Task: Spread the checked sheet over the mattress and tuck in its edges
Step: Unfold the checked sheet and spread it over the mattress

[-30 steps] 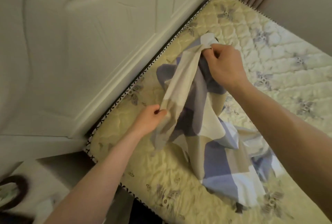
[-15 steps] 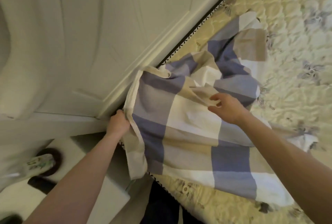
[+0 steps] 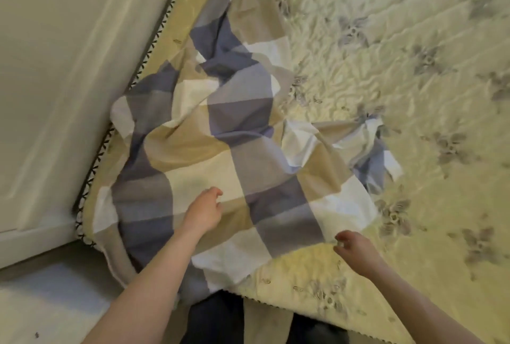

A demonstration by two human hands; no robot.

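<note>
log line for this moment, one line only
sheet bunched on mattress corner, not spread | left hand over sheet, loose | right hand at sheet edge, grip unclear

Bare forearms run down to the left hand and right hand.

The blue, beige and white checked cloth sheet looks like thin, matt woven fabric, soft and heavily creased where it bunches. The pale yellow quilted mattress under it is padded cloth with a faint satin sheen, puckered by stitching and patterned with grey flowers, its edge bound in black-and-white stitched piping. The cream moulded panel beside it is hard and smooth with a dull painted finish, and the pale floor looks smooth and matt.
</note>
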